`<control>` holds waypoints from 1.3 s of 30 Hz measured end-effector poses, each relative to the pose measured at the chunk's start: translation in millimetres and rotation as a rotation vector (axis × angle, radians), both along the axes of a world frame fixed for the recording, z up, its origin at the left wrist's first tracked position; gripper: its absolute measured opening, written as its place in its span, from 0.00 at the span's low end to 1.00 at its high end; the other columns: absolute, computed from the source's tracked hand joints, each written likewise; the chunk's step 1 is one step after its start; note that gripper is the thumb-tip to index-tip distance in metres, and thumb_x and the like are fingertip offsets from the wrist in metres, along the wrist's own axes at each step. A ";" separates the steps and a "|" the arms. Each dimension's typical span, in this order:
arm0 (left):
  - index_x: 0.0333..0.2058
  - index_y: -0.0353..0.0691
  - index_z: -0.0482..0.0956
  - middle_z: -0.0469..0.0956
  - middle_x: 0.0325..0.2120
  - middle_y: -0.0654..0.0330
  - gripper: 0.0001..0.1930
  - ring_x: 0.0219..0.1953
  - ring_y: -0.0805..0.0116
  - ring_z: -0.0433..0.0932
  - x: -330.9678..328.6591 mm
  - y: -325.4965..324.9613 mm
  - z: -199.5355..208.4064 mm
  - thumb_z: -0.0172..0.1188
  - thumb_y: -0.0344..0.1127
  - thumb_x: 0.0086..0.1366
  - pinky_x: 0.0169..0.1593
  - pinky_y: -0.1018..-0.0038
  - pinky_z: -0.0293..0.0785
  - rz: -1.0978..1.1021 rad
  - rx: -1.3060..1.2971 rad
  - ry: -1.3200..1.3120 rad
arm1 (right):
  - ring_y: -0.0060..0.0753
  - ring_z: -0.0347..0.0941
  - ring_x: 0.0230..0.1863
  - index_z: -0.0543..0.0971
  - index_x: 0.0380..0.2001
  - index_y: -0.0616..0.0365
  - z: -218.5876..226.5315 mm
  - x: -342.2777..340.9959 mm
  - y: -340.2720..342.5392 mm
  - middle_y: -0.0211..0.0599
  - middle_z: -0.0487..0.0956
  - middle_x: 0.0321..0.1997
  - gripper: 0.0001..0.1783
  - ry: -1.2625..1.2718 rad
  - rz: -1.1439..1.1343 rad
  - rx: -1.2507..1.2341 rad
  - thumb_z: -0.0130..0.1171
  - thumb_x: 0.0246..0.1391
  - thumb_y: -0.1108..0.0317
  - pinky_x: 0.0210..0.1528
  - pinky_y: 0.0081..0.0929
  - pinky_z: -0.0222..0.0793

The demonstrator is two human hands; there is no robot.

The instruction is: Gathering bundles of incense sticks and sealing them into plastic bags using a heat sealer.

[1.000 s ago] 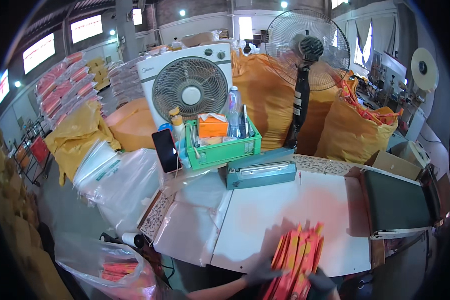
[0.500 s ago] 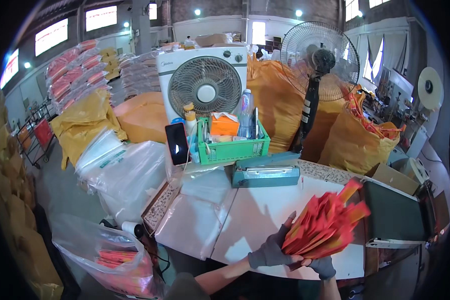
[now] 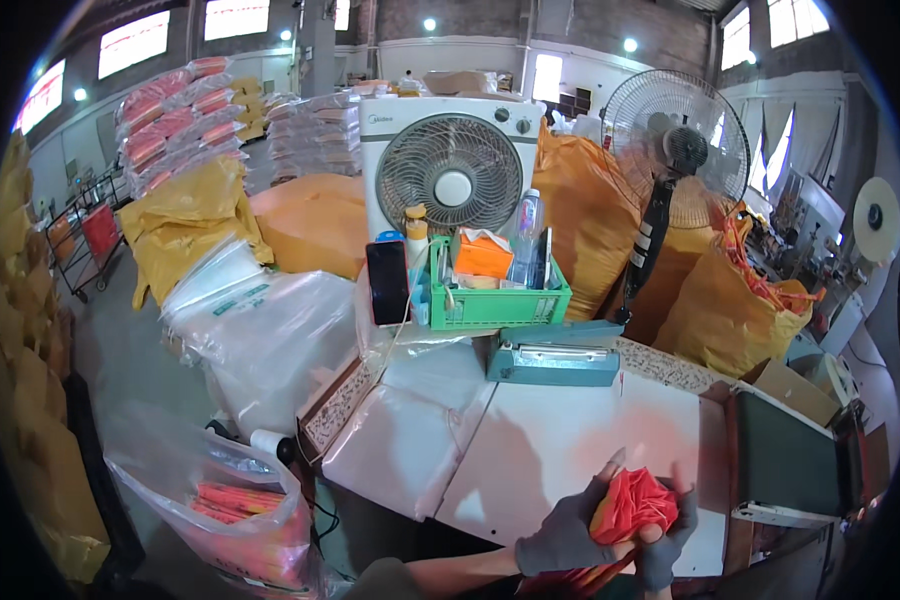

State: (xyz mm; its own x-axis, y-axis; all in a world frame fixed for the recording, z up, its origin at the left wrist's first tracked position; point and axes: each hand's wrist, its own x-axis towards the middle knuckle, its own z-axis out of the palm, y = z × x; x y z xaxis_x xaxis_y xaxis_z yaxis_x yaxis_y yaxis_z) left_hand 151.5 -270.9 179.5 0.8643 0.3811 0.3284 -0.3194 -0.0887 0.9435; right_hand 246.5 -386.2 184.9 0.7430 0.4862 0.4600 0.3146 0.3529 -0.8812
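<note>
Both of my hands, in grey fingerless gloves, are closed round a bundle of thin red-and-yellow sheets (image 3: 638, 500) over the near right part of the white tabletop (image 3: 515, 480). My left hand (image 3: 562, 530) grips its left side. Round the right side is my right hand (image 3: 667, 545), its upper fingers blurred. The gathered top of the bundle faces up, and its lower part hangs below my left wrist. A clear plastic bag (image 3: 175, 475) stands open at lower left with similar red pieces (image 3: 232, 500) inside.
Beyond my hands lies a teal bar sealer (image 3: 552, 362). Behind it stand a green basket (image 3: 500, 312), a phone (image 3: 388, 283) and a box fan (image 3: 452, 150). Flat clear bags (image 3: 395, 440) cover the table's left part. A dark green conveyor belt (image 3: 785, 450) borders the right side.
The bundle has swung from fanned out at the upper right to gathered upright, nearer and lower. My hands have moved down and now wrap it on both sides. The view has shifted slightly.
</note>
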 end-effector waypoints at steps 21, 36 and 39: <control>0.37 0.41 0.78 0.78 0.36 0.52 0.11 0.37 0.53 0.77 -126.5 235.0 -118.9 0.60 0.36 0.55 0.42 0.66 0.72 0.599 0.767 0.628 | 0.30 0.76 0.40 0.81 0.35 0.66 -89.0 68.1 62.1 0.40 0.81 0.35 0.12 0.296 0.971 -0.626 0.59 0.50 0.69 0.49 0.26 0.67; 0.32 0.38 0.77 0.78 0.33 0.50 0.15 0.38 0.52 0.77 -126.0 281.4 -146.4 0.58 0.45 0.57 0.40 0.63 0.72 0.599 0.770 0.932 | 0.32 0.76 0.39 0.80 0.35 0.68 -92.2 67.0 56.8 0.43 0.81 0.36 0.14 0.340 0.931 -0.600 0.60 0.50 0.67 0.48 0.26 0.69; 0.31 0.38 0.77 0.78 0.33 0.50 0.13 0.37 0.52 0.78 -124.1 285.3 -151.4 0.56 0.43 0.58 0.40 0.62 0.72 0.574 0.800 0.871 | 0.33 0.77 0.39 0.80 0.36 0.67 -93.9 70.2 49.1 0.43 0.81 0.36 0.14 0.332 0.896 -0.618 0.60 0.49 0.66 0.48 0.26 0.69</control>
